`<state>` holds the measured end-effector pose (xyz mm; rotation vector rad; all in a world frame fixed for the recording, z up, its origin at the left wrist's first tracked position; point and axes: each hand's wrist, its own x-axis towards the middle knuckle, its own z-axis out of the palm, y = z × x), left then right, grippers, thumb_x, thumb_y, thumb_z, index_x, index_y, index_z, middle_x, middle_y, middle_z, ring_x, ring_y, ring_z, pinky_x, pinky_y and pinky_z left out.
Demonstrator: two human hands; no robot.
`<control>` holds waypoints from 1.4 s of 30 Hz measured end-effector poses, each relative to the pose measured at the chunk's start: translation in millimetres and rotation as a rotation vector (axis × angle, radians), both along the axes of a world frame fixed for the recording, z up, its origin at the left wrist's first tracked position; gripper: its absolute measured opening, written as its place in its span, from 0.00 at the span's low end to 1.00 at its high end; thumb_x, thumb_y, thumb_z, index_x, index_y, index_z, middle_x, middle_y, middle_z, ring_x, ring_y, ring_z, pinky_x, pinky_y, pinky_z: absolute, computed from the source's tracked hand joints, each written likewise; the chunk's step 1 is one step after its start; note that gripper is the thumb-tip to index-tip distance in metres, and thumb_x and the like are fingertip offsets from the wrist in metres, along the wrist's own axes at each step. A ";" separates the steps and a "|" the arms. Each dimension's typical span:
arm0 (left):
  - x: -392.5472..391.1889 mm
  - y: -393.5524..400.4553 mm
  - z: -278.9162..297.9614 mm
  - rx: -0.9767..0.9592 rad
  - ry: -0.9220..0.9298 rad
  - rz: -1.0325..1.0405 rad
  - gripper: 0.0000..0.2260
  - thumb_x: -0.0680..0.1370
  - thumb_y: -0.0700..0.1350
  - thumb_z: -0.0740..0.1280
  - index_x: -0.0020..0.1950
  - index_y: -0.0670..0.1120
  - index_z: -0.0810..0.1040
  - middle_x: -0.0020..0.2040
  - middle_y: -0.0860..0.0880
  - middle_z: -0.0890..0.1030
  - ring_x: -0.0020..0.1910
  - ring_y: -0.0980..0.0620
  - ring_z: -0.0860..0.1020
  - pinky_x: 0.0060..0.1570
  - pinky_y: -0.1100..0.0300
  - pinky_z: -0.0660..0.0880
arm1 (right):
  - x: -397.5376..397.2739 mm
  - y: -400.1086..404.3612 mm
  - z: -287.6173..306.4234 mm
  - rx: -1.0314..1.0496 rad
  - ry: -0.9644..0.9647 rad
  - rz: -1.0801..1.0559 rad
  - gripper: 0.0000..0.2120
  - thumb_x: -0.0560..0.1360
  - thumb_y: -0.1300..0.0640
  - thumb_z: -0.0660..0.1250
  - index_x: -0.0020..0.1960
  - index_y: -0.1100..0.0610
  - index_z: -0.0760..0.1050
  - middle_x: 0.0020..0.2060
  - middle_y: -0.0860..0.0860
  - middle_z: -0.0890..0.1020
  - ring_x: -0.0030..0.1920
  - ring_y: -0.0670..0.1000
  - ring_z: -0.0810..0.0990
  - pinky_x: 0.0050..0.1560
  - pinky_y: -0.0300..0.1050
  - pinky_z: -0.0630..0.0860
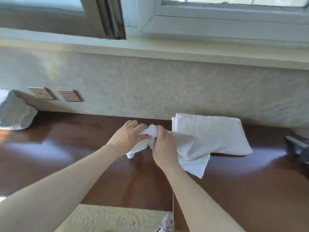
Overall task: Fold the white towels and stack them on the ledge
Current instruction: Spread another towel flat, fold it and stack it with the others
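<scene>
Both bare hands, left hand and right hand, are clenched on a bunched thin white cloth towel whose tail is draped over the folded white terry towel stack on the glossy dark brown wooden ledge, so the stack is likely dragged askew if the cloth is pulled.

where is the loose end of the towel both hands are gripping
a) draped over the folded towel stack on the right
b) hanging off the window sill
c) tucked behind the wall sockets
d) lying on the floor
a: the left hand and right hand bunch one end of the loose towel, while its far part drapes over the folded towel stack on the wooden ledge.
</scene>
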<state>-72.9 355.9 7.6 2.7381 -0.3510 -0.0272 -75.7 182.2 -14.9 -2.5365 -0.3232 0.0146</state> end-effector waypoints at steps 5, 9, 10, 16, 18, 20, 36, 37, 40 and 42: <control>-61.0 118.6 1.6 -0.162 0.080 0.182 0.13 0.79 0.55 0.71 0.60 0.50 0.82 0.45 0.52 0.73 0.46 0.50 0.75 0.45 0.59 0.68 | -42.7 103.8 0.9 -0.178 -0.031 0.129 0.20 0.79 0.63 0.61 0.71 0.58 0.66 0.55 0.57 0.76 0.51 0.59 0.75 0.49 0.53 0.73; -98.2 206.4 -2.1 -0.137 0.100 0.206 0.12 0.76 0.56 0.74 0.56 0.52 0.85 0.42 0.53 0.71 0.39 0.50 0.76 0.38 0.57 0.73 | -65.2 178.1 -3.8 -0.337 -0.040 0.249 0.22 0.79 0.61 0.64 0.71 0.59 0.67 0.54 0.58 0.76 0.49 0.61 0.76 0.48 0.56 0.74; -105.9 226.2 -3.7 -0.122 0.106 0.210 0.13 0.76 0.56 0.74 0.57 0.52 0.85 0.43 0.53 0.71 0.38 0.50 0.76 0.40 0.54 0.75 | -70.2 195.4 -5.2 -0.351 -0.041 0.273 0.21 0.78 0.60 0.66 0.69 0.60 0.69 0.51 0.58 0.76 0.47 0.62 0.76 0.46 0.57 0.74; -118.7 325.3 -22.0 0.058 0.100 0.186 0.19 0.76 0.63 0.70 0.61 0.53 0.84 0.49 0.53 0.74 0.51 0.51 0.73 0.40 0.54 0.74 | -71.4 276.0 -33.7 -0.432 -0.024 0.414 0.17 0.81 0.56 0.61 0.68 0.56 0.66 0.54 0.55 0.74 0.50 0.59 0.74 0.48 0.50 0.65; -113.3 351.0 -32.4 0.152 0.085 0.144 0.22 0.76 0.66 0.66 0.58 0.53 0.84 0.48 0.53 0.77 0.52 0.51 0.74 0.34 0.55 0.74 | -66.9 297.6 -43.8 -0.397 -0.004 0.411 0.14 0.83 0.53 0.56 0.67 0.55 0.66 0.52 0.54 0.74 0.49 0.58 0.74 0.50 0.51 0.67; -103.8 374.1 -41.7 0.228 0.050 0.045 0.26 0.76 0.67 0.61 0.51 0.48 0.86 0.43 0.51 0.79 0.46 0.47 0.77 0.27 0.56 0.72 | -60.7 318.3 -56.2 -0.387 0.006 0.409 0.14 0.84 0.50 0.53 0.65 0.55 0.68 0.50 0.53 0.74 0.47 0.58 0.74 0.51 0.52 0.69; -91.1 481.7 -174.1 0.259 0.565 0.425 0.33 0.81 0.67 0.52 0.83 0.55 0.53 0.84 0.55 0.50 0.83 0.51 0.49 0.78 0.52 0.54 | 18.9 431.3 -160.8 -0.435 0.191 0.499 0.21 0.84 0.43 0.51 0.69 0.54 0.68 0.56 0.51 0.75 0.56 0.55 0.75 0.60 0.49 0.70; -95.5 485.8 -177.5 0.247 0.562 0.435 0.32 0.82 0.67 0.52 0.83 0.55 0.54 0.84 0.55 0.50 0.82 0.51 0.50 0.77 0.52 0.55 | 20.2 442.5 -163.1 -0.416 0.195 0.527 0.21 0.84 0.44 0.51 0.71 0.54 0.67 0.57 0.50 0.74 0.57 0.55 0.74 0.61 0.49 0.69; -100.5 501.6 -186.3 0.131 0.452 0.547 0.28 0.82 0.63 0.59 0.79 0.50 0.66 0.80 0.53 0.62 0.78 0.48 0.62 0.71 0.51 0.67 | 24.8 480.3 -170.1 -0.347 0.249 0.565 0.21 0.85 0.46 0.51 0.74 0.54 0.63 0.63 0.50 0.73 0.63 0.54 0.72 0.65 0.49 0.67; -103.0 512.5 -191.9 0.020 0.394 0.698 0.24 0.81 0.59 0.64 0.73 0.47 0.73 0.74 0.50 0.71 0.73 0.45 0.69 0.66 0.49 0.71 | 24.7 504.2 -173.2 -0.324 0.293 0.556 0.22 0.85 0.47 0.53 0.76 0.54 0.61 0.66 0.51 0.73 0.66 0.55 0.71 0.66 0.50 0.67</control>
